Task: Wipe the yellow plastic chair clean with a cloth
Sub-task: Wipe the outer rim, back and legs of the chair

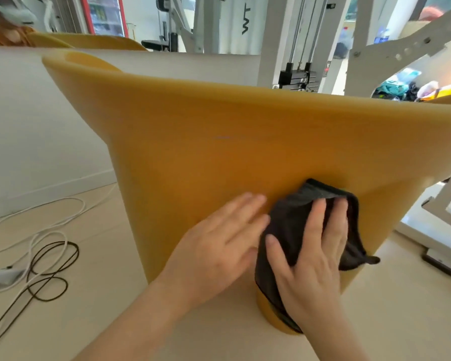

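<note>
Yellow moulded plastic chair (pixel 219 142), mid-wipe: my right hand (pixel 313 261) presses a dark grey cloth (pixel 292 225) low on its back, left hand (pixel 219 243) flat alongside, all fingers straight. Most seems unwiped.

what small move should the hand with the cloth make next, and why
Probably slide the right hand, pressing the dark cloth low on the yellow chair, upward: the cloth covers only a low patch, and the left hand rests flat beside it.

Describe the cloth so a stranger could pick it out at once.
Find the big yellow chair filling the view. Low on its outer wall, beside the flat left hand, the cloth sits under the right hand. It alone is dark grey and crumpled against smooth yellow plastic.
</note>
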